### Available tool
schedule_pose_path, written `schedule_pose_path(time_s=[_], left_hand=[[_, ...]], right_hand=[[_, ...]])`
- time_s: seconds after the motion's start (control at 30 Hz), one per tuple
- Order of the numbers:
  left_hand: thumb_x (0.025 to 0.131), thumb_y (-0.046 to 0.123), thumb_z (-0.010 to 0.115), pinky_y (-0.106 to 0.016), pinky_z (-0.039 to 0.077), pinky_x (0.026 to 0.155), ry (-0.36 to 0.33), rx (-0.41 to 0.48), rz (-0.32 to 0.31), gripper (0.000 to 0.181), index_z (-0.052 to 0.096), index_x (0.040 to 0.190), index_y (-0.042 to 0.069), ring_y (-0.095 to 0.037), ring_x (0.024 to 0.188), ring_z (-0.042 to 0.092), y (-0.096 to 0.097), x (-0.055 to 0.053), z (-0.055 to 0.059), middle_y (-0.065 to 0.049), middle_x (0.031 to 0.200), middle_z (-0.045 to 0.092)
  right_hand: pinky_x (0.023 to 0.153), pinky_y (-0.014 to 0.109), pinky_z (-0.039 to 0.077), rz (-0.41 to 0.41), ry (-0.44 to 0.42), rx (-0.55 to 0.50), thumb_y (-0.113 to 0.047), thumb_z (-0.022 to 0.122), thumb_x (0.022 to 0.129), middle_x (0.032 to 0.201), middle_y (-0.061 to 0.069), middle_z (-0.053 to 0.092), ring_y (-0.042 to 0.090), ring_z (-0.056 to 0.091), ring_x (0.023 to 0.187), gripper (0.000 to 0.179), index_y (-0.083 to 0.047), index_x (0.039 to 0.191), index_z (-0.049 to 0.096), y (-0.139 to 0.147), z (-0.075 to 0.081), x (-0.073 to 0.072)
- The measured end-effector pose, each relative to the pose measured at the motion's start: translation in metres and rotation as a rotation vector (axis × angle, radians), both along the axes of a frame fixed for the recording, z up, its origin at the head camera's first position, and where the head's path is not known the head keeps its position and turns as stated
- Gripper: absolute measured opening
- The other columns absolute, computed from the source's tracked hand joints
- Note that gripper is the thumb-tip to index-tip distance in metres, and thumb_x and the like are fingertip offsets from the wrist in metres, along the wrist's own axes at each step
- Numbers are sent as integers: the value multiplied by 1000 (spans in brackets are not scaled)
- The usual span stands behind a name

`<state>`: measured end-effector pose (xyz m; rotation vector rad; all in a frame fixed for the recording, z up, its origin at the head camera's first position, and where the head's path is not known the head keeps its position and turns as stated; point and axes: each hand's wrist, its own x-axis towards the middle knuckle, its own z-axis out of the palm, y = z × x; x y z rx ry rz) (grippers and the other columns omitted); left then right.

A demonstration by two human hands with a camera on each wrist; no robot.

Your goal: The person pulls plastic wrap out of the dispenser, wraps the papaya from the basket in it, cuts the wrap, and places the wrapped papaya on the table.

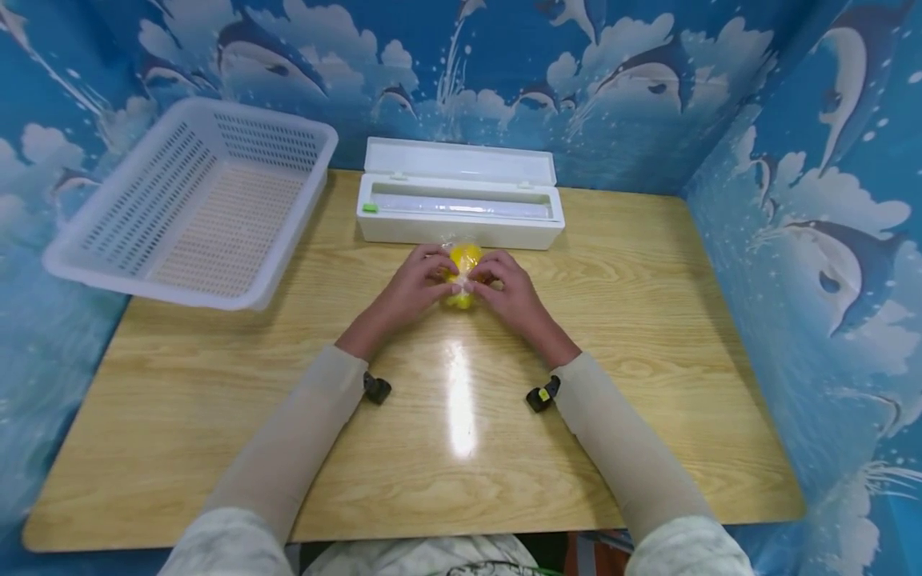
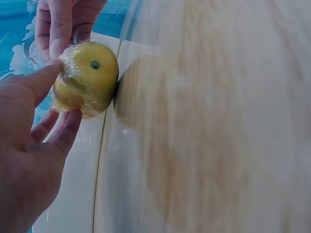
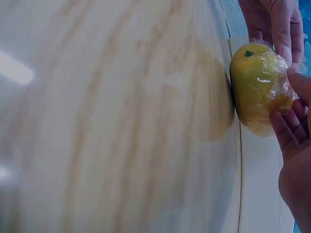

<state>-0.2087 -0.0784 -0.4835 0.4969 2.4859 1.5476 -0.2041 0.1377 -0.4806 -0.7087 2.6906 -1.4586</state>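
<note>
A yellow citrus fruit [image 1: 467, 254] with a small green stem button sits on the table in front of me, wrapped in clear cling film [image 3: 281, 77]. My left hand [image 1: 420, 280] holds it from the left, thumb and fingertips pinching the film at its near side. From the right, my right hand [image 1: 507, 290] does the same, and the two thumbs nearly meet over the fruit. In the left wrist view the film is crinkled and bunched around the fruit [image 2: 99, 73] where the fingertips press. The fruit's far underside is hidden.
Just behind the hands stands a white cling film dispenser [image 1: 461, 232], lid raised, a roll [image 1: 461, 206] inside and a green slider [image 1: 370, 208] at its left end. A white plastic basket [image 1: 288, 232] sits at the back left of the wooden table [image 1: 634, 432]. Dolphin-print curtains surround it.
</note>
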Motion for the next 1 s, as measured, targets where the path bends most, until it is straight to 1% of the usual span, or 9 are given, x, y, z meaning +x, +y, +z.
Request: schedule_pose_path(time_s=[0.1,0.37,0.47,0.57,0.67,0.73,0.8,0.9,1.0], left_hand=[[93,20,74,-34,51,104,-18,8,4,21,67,111,11,-25,121,57,-1,-1,0,-6,145,42],[98,21,67,-34,51,105,-29,-16,-2,15,67,111,13,-22,123,54,-1,-3,2,-5,148,42],[98,20,67,-36,50,105,-52,-12,3,13,67,109,13,-23,125,53,-1,-2,4,-6,148,40],[98,22,68,-42,46,109,-42,-46,13,12,68,108,15,-25,132,43,-2,-2,6,-5,146,40],[98,23,68,-46,43,109,-13,-90,12,13,69,109,17,-26,135,36,-3,-2,7,-6,144,42],[98,21,68,-45,44,107,-4,-87,4,14,69,110,16,-27,132,41,-4,-2,7,-7,143,43],[99,18,66,-43,47,105,-9,-58,-11,14,69,112,13,-27,126,48,-4,-2,7,-8,141,42],[100,15,64,-40,50,103,-9,-31,-35,15,69,113,10,-28,119,55,-4,-3,7,-9,140,42],[100,14,63,-41,50,104,-4,-27,-63,15,68,113,9,-28,124,53,-4,-3,7,-10,142,44]], right_hand=[[89,34,54,9,-29,2,-18,71,95,116,5,55,19,57,100,14,-7,105,71,1,0,-2],[87,33,52,7,-50,25,-20,70,96,112,4,54,19,55,98,14,-9,105,72,-2,2,-1],[84,33,50,4,-37,60,-22,70,97,108,3,55,19,54,96,15,-10,107,72,-4,4,1],[86,35,50,17,11,102,-22,71,96,108,4,57,19,54,97,18,-10,110,72,-3,5,3],[98,39,47,49,120,190,-22,75,92,117,6,58,23,52,110,27,-10,116,71,-1,6,2],[107,43,42,70,191,260,-25,78,89,130,9,56,26,48,124,35,-11,121,70,2,5,1],[116,45,35,98,247,318,-27,80,87,144,10,49,28,40,137,46,-11,128,66,5,6,-2],[122,45,28,140,253,348,-29,79,88,158,10,37,28,29,149,62,-11,142,55,9,6,-5],[124,44,25,170,235,355,-28,77,89,161,8,35,26,27,151,72,-11,151,44,11,5,-6]])
